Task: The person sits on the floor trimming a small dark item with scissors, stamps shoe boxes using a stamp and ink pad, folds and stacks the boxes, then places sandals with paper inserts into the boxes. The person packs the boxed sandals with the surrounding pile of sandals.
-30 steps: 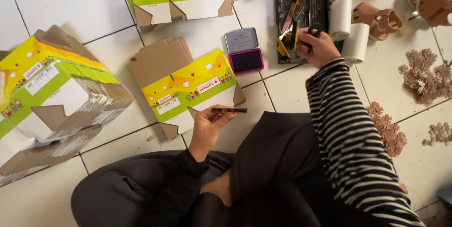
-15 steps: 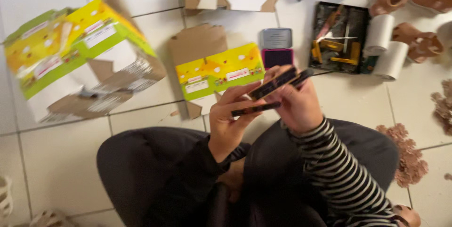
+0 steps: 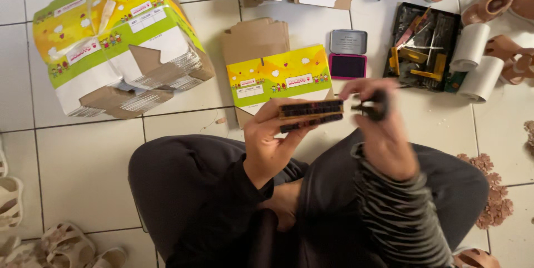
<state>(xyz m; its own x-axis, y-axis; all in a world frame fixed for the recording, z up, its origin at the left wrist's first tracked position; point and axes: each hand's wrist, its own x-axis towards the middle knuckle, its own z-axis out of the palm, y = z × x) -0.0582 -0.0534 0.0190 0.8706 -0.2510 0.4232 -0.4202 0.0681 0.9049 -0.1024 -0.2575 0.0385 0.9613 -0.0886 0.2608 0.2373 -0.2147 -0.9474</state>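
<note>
The left hand (image 3: 272, 145) grips the long rubber stamp (image 3: 310, 115) — keep it level while the right hand (image 3: 384, 129) pinches a small black piece (image 3: 377, 105).

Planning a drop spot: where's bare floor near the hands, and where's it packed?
Bare tile lies below the box bundle, left of the knee. More bare tile lies below the black tray. Crowded: tray, paper rolls and sandals top right; ink pad beside the flat box.
</note>
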